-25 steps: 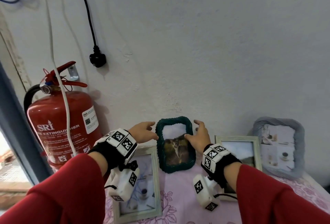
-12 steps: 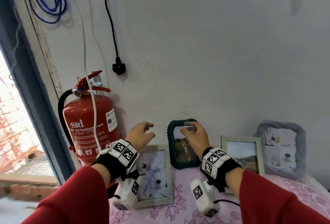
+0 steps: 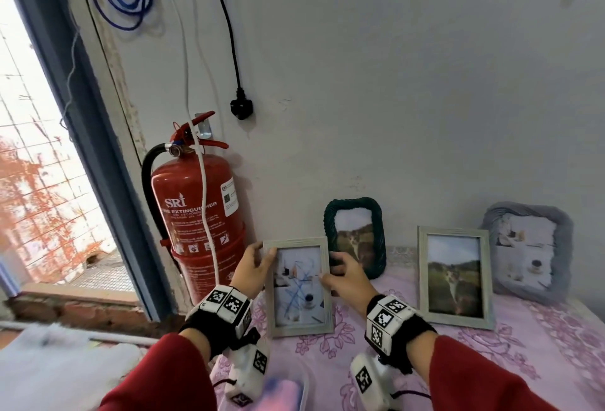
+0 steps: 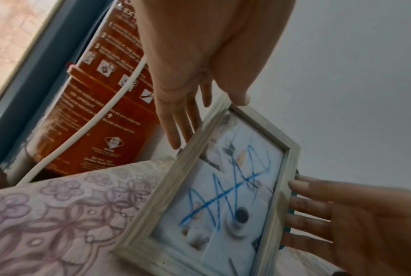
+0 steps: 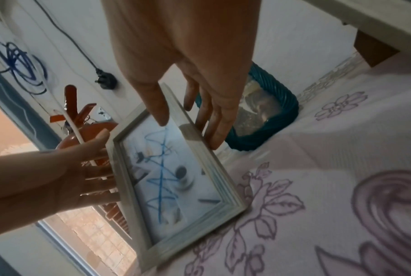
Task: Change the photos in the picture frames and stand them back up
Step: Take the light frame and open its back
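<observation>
A pale wooden frame (image 3: pixel 301 299) with a blue-scribbled photo stands tilted at the left of the table, its lower edge on the cloth. My left hand (image 3: pixel 258 263) pinches its upper left edge, thumb in front and fingers behind. My right hand (image 3: pixel 340 275) pinches its right edge the same way. The left wrist view shows this frame (image 4: pixel 223 196) with the right hand's fingers (image 4: pixel 301 186) behind its side. The right wrist view has the frame (image 5: pixel 171 177) between both hands. Behind it a dark green woven frame (image 3: pixel 355 237) with a cat photo stands against the wall.
A second pale wooden frame (image 3: pixel 455 276) and a grey fabric frame (image 3: pixel 527 250) stand to the right on the floral pink cloth (image 3: pixel 491 361). A red fire extinguisher (image 3: pixel 196 211) hangs just left of the table, with cables and a plug (image 3: pixel 241 109) above. A window is further left.
My right hand left the green frame, which stays standing. Both hands moved to the scribbled wooden frame and took hold of its sides; it has come up from lying flat.
</observation>
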Available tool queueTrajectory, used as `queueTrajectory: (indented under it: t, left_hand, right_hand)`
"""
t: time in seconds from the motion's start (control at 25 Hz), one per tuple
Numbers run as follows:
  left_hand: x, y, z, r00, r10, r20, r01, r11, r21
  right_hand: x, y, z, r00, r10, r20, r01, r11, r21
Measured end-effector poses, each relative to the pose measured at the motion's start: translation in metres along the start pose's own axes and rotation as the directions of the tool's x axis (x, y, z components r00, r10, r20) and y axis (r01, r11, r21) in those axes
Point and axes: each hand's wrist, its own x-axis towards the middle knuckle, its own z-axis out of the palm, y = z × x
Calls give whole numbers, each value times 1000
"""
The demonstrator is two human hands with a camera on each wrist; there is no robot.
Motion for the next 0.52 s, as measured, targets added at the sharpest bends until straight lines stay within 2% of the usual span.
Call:
queueTrajectory:
  t: [0.2,0.52]
  left_hand:
    - [-1,-8,-3,1000,-9,30,10,1000,-18]
    - [-21,11,-4,997,73,15,-70,987,-147]
  right_hand:
    - [-4,3,5,993,-70,-98,60,993,-101]
    - [-24,-14,-8,988,-128,-85,123,990,-66]
